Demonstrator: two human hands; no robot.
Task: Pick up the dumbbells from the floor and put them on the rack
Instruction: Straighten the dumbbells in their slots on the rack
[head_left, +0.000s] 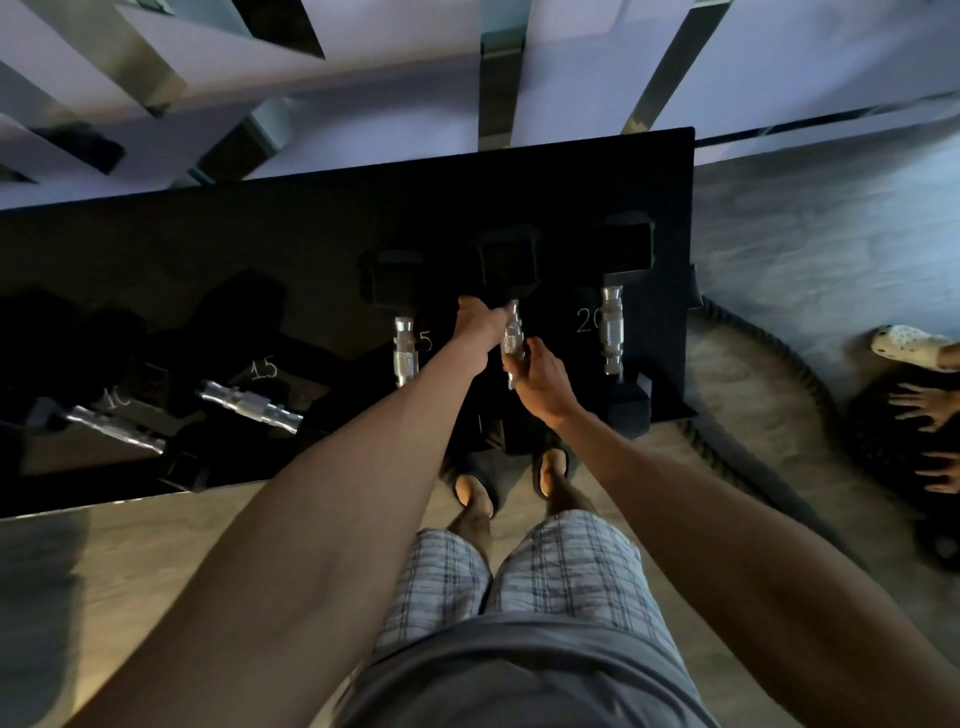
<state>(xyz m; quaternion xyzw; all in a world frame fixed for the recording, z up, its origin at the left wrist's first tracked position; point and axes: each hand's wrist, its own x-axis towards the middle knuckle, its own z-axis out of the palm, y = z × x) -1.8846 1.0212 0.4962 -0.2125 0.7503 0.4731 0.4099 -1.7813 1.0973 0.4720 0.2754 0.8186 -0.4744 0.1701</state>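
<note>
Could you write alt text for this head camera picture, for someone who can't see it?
Seen from above, a person's left hand and right hand grip the chrome handle of a dumbbell at a black rack, between two other dumbbells. More dumbbells lie further left, and the person's sandalled feet show below.

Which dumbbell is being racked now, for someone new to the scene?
On the black rack, go to its right end, where three dumbbells are side by side. It is the middle dumbbell, between the dumbbell marked 5 and the dumbbell marked 20. Only it has the left hand and right hand on its handle.
</note>
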